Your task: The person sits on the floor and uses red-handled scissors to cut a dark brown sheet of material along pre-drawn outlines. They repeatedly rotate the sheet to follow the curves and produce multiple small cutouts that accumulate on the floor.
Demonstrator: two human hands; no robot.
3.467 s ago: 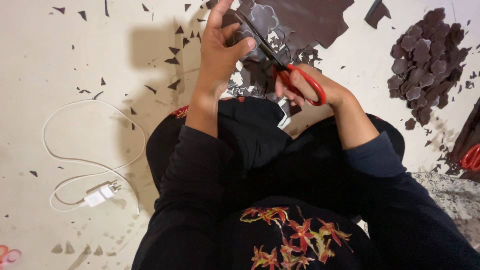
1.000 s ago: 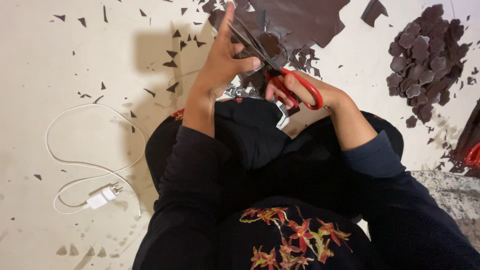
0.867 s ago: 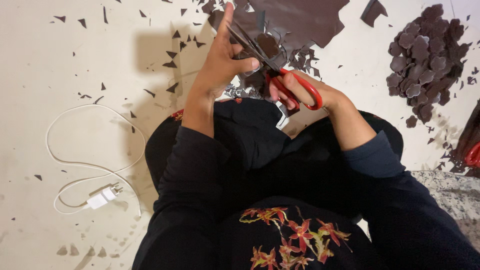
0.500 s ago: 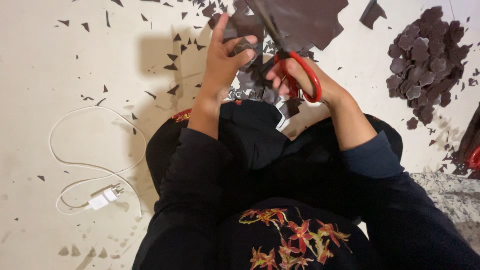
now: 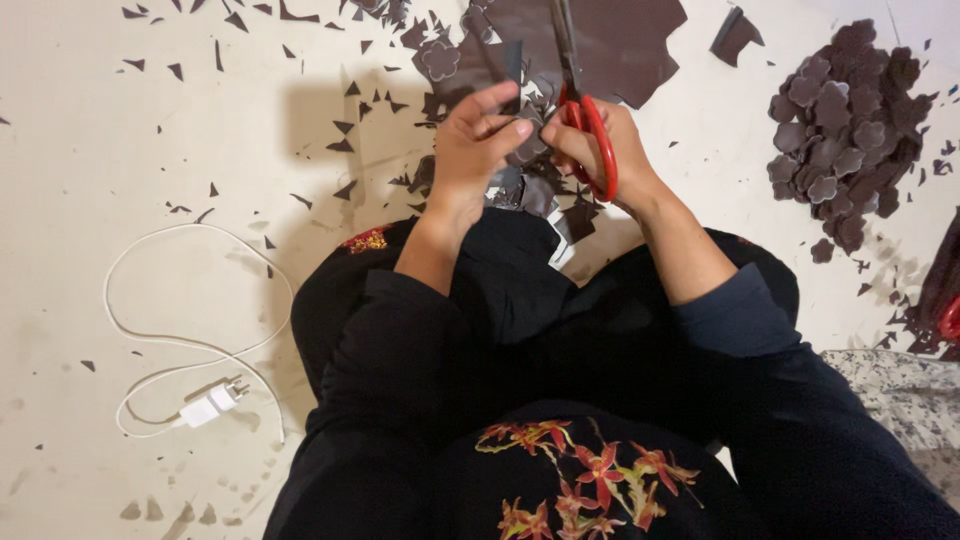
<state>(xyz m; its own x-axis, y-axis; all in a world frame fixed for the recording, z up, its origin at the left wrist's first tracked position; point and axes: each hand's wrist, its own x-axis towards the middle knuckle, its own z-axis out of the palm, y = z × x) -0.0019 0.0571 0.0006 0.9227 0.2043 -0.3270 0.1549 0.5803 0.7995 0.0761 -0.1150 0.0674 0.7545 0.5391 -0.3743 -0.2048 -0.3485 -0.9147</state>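
My left hand (image 5: pixel 478 150) pinches a small dark brown cut piece (image 5: pixel 524 150) between thumb and fingers above my lap. My right hand (image 5: pixel 600 150) grips red-handled scissors (image 5: pixel 590 130), blades pointing up and away over a large dark brown sheet (image 5: pixel 600 40). The scissor blades meet the piece held by my left hand. Both hands sit close together, nearly touching.
A heap of flower-shaped brown cutouts (image 5: pixel 845 130) lies at the right. Small dark scraps (image 5: pixel 340 130) scatter over the pale floor. A white charger with its looped cable (image 5: pixel 205 405) lies at the left. My black-clothed knees (image 5: pixel 520 330) fill the middle.
The scissors have swung from a slanted position to nearly upright. My left hand has turned the small piece and shifted slightly right toward the blades.
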